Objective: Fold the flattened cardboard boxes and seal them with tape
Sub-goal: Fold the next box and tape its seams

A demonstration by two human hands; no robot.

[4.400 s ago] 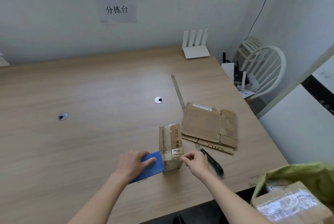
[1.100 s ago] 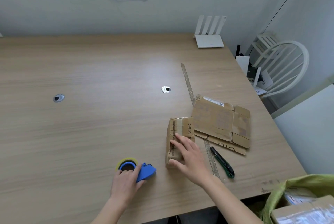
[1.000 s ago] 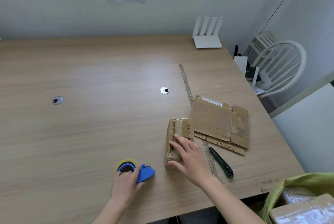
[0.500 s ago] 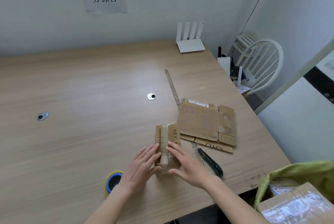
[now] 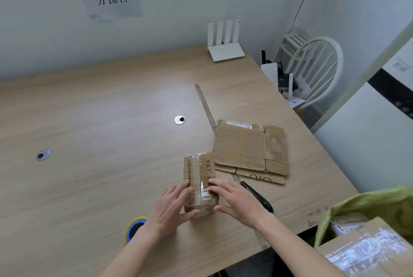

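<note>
A small folded cardboard box (image 5: 199, 171) with tape over its top lies near the front of the wooden table (image 5: 100, 120). My left hand (image 5: 171, 209) presses its left side with straight fingers, thumb under the near end. My right hand (image 5: 237, 200) lies flat on the top and right side. A tape dispenser (image 5: 134, 227) with a yellow roll and blue core sits just left of my left wrist, partly hidden by it. A stack of flattened cardboard boxes (image 5: 250, 149) lies to the right of the folded box.
A black utility knife (image 5: 259, 198) lies right of my right hand. A long tape strip (image 5: 205, 104) runs along the table. A white router (image 5: 225, 46) stands at the back. A white chair (image 5: 312, 71) stands beyond the right edge. A green bag with a parcel (image 5: 368, 232) is at lower right.
My left hand let go of the tape dispenser and moved right onto the folded box. Both hands now press the box together; the right hand stayed on it.
</note>
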